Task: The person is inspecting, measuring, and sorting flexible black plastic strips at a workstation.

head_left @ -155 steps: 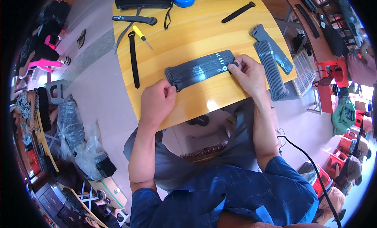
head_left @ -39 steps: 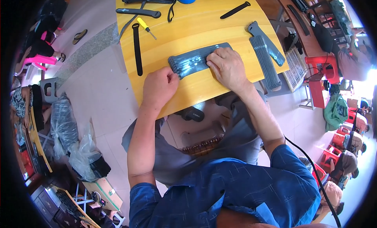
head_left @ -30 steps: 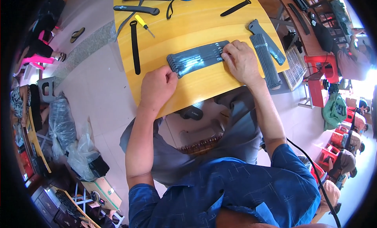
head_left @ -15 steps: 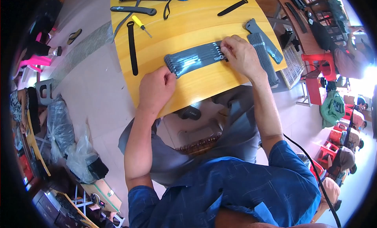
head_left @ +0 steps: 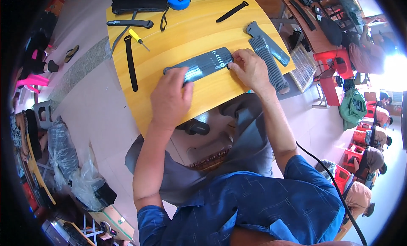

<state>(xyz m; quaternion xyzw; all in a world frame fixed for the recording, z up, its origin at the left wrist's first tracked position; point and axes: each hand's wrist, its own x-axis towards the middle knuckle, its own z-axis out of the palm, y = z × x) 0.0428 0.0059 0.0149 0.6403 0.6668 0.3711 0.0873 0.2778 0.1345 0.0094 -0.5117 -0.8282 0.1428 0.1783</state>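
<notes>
Yellow wooden table [head_left: 199, 32], fanned dark strap stack [head_left: 207, 64] lying flat toward its near edge, two bare hands at it.
Left hand [head_left: 171, 97] over stack's left end, fingers bent, thumb apart; can't tell if gripping. Right hand [head_left: 253, 72] pinching stack's right end, thumb against bent fingers. Ribbed strap bundle [head_left: 269, 61] just right of right hand, beside wide grey strap [head_left: 271, 46]. Black pouch [head_left: 140, 3] at far left of table; thin black strap [head_left: 131, 63] left of stack, upper end near the screwdriver; blue tape measure [head_left: 179, 1] beside pouch; yellow-handled screwdriver [head_left: 135, 34] smallest.
</notes>
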